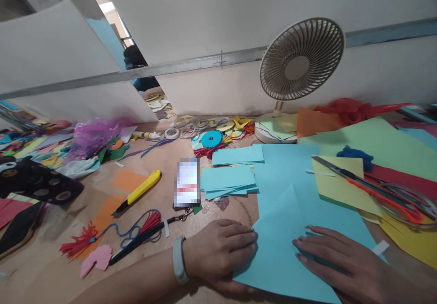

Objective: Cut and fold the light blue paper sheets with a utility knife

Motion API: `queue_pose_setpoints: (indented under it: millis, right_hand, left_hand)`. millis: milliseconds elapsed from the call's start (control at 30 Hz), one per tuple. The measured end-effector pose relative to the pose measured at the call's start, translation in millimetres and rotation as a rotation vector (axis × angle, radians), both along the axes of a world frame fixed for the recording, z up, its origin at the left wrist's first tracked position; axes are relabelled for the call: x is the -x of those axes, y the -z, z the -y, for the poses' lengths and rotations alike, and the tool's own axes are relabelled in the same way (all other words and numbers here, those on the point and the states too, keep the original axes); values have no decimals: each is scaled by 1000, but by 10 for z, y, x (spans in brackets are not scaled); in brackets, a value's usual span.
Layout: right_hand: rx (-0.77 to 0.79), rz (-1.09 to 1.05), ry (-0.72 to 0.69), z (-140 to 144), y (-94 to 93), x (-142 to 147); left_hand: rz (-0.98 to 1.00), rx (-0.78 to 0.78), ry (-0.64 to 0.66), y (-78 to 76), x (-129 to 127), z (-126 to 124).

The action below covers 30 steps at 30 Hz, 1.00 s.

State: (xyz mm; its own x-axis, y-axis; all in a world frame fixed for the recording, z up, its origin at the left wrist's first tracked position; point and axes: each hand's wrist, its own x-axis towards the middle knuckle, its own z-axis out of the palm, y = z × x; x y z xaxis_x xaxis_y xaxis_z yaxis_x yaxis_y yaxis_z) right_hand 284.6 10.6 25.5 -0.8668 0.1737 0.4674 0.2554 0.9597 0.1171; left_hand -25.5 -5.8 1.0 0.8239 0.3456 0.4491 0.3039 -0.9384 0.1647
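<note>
Both our left hand (220,251) n right hand (344,263) rest on blue paper (276,258), prob steadying it. R grip's open; we can't tell L's.

No text, brand or number can be read, the phone screen (186,181) being pixelated

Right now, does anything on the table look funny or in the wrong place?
Two things look a bit odd. Paper pieces lie on the fan base, a strange spot for paper. And the yellow cutter lies loose over orange paper with its dark blade seemingly out, which could be sharp.
</note>
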Motion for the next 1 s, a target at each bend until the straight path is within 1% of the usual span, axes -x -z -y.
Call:
queue_pose_setpoints:
  millis: [100,233,333,433,500,600,700,767,833,1000]
  right_hand:
    - [-5,-11,8,0,-15,10]
    - [18,-14,5,-2,24,-13]
    - [61,-5,5,0,63,-43]
    - [117,-12,26,23,121,-54]
    - [189,-64,68,47,172,-39]
    - [357,-166,171,76,242,8]
    - [542,-209,265,75,273,58]
    - [602,-228,316,60,278,81]
    - [608,-249,355,43,286,93]
    - [539,-249,410,-4,344,93]
  left_hand:
    - [10,4,1,3,0,0]
    - [0,38,-8,10,18,3]
    - [28,114,-27,-2,33,-1]
    - [102,243,-62,-32,34,-15]
    - [150,342,-110,-55,22,-31]
    - [189,459,-194,-76,-12,-64]
    - [225,517,-261,-71,-49,-100]
    - [241,535,-308,-60,-68,-114]
    - [232,537,-358,-52,-79,-115]
    - [176,478,-471,-54,-88,-104]
